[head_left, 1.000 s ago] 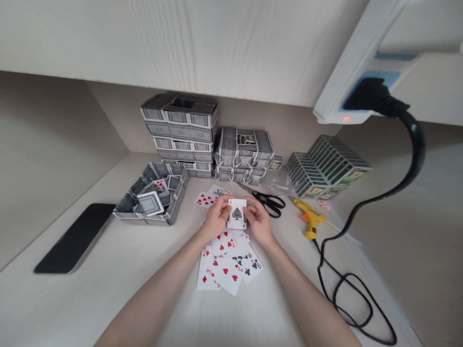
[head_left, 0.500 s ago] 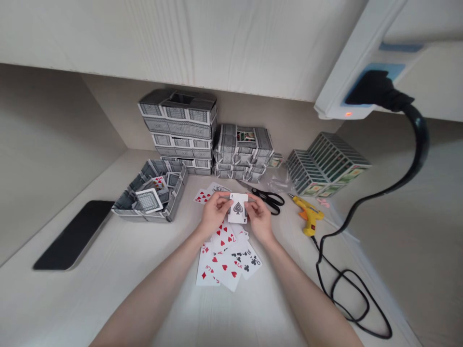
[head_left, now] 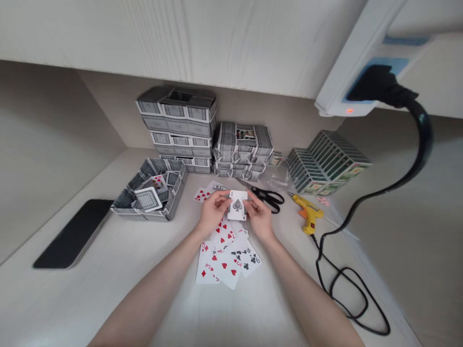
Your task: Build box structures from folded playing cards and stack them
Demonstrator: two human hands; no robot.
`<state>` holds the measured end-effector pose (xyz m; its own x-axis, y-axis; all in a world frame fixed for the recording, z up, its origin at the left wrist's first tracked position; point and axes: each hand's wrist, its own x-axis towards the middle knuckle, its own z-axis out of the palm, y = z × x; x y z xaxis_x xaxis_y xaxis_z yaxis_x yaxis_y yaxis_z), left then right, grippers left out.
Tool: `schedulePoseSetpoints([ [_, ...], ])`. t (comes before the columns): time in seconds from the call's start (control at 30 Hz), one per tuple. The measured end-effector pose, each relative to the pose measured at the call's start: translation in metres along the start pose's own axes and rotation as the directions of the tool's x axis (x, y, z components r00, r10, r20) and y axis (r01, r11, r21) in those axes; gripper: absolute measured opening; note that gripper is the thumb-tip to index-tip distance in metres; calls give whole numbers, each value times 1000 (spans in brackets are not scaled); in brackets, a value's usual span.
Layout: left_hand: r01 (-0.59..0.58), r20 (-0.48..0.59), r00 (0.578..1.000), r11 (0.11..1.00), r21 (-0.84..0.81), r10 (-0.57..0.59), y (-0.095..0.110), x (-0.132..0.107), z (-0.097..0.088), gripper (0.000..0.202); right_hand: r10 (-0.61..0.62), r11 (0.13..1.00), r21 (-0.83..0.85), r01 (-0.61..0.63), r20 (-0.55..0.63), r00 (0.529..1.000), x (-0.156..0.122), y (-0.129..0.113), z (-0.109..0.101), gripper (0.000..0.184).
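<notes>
An ace of spades playing card (head_left: 238, 206) is held upright, face toward me, above the desk. My left hand (head_left: 214, 212) pinches its left edge between thumb and fingers. On the opposite edge, my right hand (head_left: 259, 216) grips it the same way. Whether more cards lie behind the ace is hidden. Below the hands spreads a loose pile of face-up playing cards (head_left: 224, 264), hearts, diamonds and clubs among them. A few more cards (head_left: 203, 194) lie just beyond my left hand. Black-handled scissors (head_left: 272, 198) rest right behind my right hand.
To the left stand a card-built open box (head_left: 166, 212) holding loose cards and a black phone (head_left: 74, 234). Stacked card-built boxes (head_left: 177, 118) and a lower stack (head_left: 243, 147) line the back. At right are packed card boxes (head_left: 325, 161), a yellow glue gun (head_left: 307, 213) and a black cable (head_left: 361, 193).
The view has tilted very slightly. Both hands keep hold of the ace of spades in nearly the same place; nothing else has visibly moved.
</notes>
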<state>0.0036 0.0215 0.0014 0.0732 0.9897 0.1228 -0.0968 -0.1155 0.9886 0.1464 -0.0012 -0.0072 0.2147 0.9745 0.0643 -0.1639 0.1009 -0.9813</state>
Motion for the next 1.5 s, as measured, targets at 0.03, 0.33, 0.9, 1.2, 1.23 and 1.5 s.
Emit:
schedulePoseSetpoints([
  [0.03,2,1,1000,1000,-2,-2,0,0,0,29,9,1000,7,-9,4,1000,0,-1,0,49],
  [0.33,-1,11,1000,1000,-14,2,5,0,0,28,119,992,36,-120,43,992,-1,-10,1,38],
  [0.9,128,4,992,987,-96,-129,8,0,-2,19,63,998,17,-66,111,992,-4,-12,1,23],
  [1.2,163,15,987,981,-102,-162,11,0,-3,19,63,998,21,-66,117,991,-4,-12,1,25],
  [1.23,160,18,987,982,-98,-159,11,0,-3,19,63,998,17,-66,118,991,-3,-12,1,25],
  [1.5,111,56,993,992,-64,-107,11,-1,-3,33,67,998,2,-68,123,990,-2,-11,-1,27],
])
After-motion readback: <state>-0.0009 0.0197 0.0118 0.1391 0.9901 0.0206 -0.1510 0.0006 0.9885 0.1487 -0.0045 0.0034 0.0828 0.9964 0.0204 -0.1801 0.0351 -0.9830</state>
